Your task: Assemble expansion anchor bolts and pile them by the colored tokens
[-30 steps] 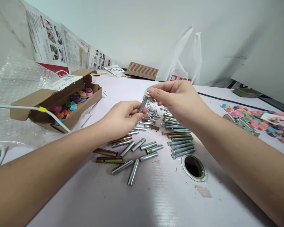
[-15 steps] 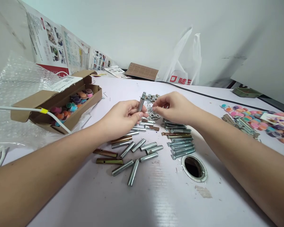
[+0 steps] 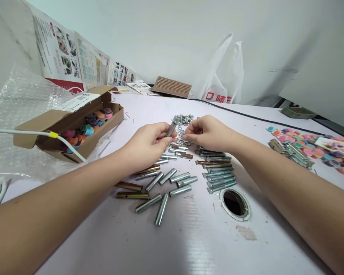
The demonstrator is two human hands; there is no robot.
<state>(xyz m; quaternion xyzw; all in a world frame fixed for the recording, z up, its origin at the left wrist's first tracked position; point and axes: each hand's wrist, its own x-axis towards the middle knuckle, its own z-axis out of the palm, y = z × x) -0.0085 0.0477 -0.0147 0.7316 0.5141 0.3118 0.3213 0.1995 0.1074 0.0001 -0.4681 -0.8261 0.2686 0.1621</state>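
Observation:
My left hand (image 3: 149,143) is closed around a metal sleeve (image 3: 171,129), with a bolt end showing at its top, tilted away to the right. Just right of it, my right hand (image 3: 209,133) is low over the loose washers (image 3: 181,136), its thumb and fingertips drawn together; whatever is between them is hidden. Beyond the hands lies a small heap of nuts (image 3: 185,119). Several loose metal sleeves (image 3: 162,209), silver and brassy, are spread below my left hand. A row of bolts (image 3: 219,175) lies side by side below my right hand.
On the left, an open cardboard box (image 3: 109,118) of coloured caps stands by bubble wrap (image 3: 25,114). A round hole with a metal rim (image 3: 248,212) pierces the table at right. More coloured caps (image 3: 301,143) and metal parts (image 3: 295,152) lie far right, near a black cable (image 3: 246,114).
My right hand has come down slightly to the washers. The sleeve in my left hand has tipped further over and its top has dropped.

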